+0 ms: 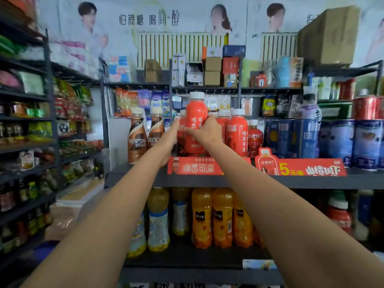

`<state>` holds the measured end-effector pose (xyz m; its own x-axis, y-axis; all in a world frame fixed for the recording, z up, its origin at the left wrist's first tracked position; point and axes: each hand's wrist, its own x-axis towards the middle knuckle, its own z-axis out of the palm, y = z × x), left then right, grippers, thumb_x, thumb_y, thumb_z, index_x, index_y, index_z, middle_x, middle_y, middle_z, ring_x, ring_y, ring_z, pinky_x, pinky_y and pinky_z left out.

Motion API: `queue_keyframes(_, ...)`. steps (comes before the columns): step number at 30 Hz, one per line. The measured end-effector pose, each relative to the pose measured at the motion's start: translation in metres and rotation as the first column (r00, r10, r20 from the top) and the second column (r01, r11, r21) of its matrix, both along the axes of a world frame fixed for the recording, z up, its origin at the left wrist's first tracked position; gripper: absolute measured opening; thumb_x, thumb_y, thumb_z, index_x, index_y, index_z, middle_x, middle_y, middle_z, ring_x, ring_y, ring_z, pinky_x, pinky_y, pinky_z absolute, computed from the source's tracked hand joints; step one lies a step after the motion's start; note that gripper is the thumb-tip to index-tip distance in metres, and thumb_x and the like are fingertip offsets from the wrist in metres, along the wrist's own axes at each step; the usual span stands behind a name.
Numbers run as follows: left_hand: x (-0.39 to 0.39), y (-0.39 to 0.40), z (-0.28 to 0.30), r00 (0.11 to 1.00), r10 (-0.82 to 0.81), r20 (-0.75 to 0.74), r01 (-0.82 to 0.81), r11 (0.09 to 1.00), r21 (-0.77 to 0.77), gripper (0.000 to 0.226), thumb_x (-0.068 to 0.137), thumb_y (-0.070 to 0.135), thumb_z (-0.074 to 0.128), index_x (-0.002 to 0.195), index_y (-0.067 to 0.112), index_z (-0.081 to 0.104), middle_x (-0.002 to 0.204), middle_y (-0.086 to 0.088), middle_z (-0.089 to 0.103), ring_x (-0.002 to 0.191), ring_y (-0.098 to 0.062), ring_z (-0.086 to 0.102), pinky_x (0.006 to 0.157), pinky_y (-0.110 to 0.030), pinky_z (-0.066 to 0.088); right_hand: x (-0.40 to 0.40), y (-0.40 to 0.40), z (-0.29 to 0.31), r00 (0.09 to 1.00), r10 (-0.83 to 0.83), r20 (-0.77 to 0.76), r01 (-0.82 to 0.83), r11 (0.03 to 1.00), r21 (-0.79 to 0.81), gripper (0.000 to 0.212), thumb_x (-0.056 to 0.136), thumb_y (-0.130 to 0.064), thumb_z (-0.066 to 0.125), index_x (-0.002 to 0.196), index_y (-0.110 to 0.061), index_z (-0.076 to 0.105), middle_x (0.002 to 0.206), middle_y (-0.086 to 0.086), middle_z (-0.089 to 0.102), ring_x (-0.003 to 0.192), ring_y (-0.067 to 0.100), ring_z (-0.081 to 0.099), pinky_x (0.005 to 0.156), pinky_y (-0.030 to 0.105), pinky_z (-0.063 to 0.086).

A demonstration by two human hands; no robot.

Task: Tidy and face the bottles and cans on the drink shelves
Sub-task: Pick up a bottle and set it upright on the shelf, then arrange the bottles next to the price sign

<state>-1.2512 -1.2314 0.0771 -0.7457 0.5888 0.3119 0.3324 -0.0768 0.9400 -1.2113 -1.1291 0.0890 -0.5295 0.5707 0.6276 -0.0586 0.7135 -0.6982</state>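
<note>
From the head camera, the right hand (204, 132) grips a red bottle (195, 123) with a white cap, held upright above the front edge of the upper shelf (291, 180). The left hand (169, 140) reaches in beside it among the red bottles (236, 132) behind; whether it holds anything cannot be told. Orange bottles (212, 217) stand on the lower shelf (187, 260).
</note>
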Motion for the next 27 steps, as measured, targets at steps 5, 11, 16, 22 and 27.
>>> queue_keyframes(5,-0.008,0.012,0.010,0.999,0.019,0.027,-0.019,0.999,-0.031,0.063,0.098,0.054,0.014,0.146,0.016,0.027,0.150,-0.011,0.030,0.138,-0.024,0.029,0.108,-0.034,0.026,0.001,0.009,-0.001,0.978,0.024,0.208,-0.024,1.000,-0.001,0.083,0.072,-0.035,0.079,0.133,-0.001,0.033,0.125,0.013,0.053,0.112,0.027,0.055,0.083,0.031,0.044)
queue_keyframes(11,-0.015,0.020,0.008,0.998,-0.004,0.063,0.008,0.998,-0.059,0.062,0.094,0.061,0.019,0.125,0.018,0.052,0.124,-0.010,0.058,0.099,-0.020,0.056,0.087,-0.034,0.042,0.001,0.005,-0.003,0.930,0.052,0.365,-0.072,0.996,0.043,0.099,0.069,-0.046,0.078,0.139,-0.002,0.023,0.139,0.016,0.035,0.124,0.031,0.043,0.096,0.037,0.042)
queue_keyframes(16,-0.019,0.021,0.009,0.994,0.027,0.109,-0.025,1.000,-0.016,0.058,0.093,0.062,0.024,0.114,0.019,0.056,0.104,-0.007,0.062,0.092,-0.019,0.058,0.089,-0.035,0.044,-0.002,0.000,0.001,0.880,0.138,0.454,-0.137,0.990,-0.036,0.101,0.068,-0.047,0.077,0.141,-0.006,0.022,0.135,0.015,0.045,0.120,0.031,0.050,0.100,0.043,0.045)
queue_keyframes(22,-0.020,0.018,0.005,0.994,0.096,-0.047,-0.100,0.991,-0.093,0.061,0.095,0.059,0.022,0.123,0.018,0.056,0.116,-0.007,0.061,0.105,-0.022,0.057,0.094,-0.034,0.042,-0.001,-0.001,-0.005,0.900,0.115,0.420,-0.105,0.993,-0.047,0.097,0.075,-0.043,0.073,0.142,-0.003,0.015,0.136,0.016,0.043,0.121,0.032,0.049,0.099,0.041,0.045)
queue_keyframes(27,-0.030,-0.013,-0.012,0.640,0.633,-0.435,-0.501,0.773,0.388,0.024,0.098,0.021,0.038,0.108,0.010,0.056,0.099,-0.003,0.061,0.094,-0.018,0.057,0.075,-0.028,0.041,0.003,-0.030,0.002,0.985,-0.033,-0.171,0.069,0.975,0.211,0.076,0.081,-0.035,0.069,0.135,0.001,0.030,0.136,0.016,0.036,0.125,0.027,0.037,0.099,0.023,0.032)
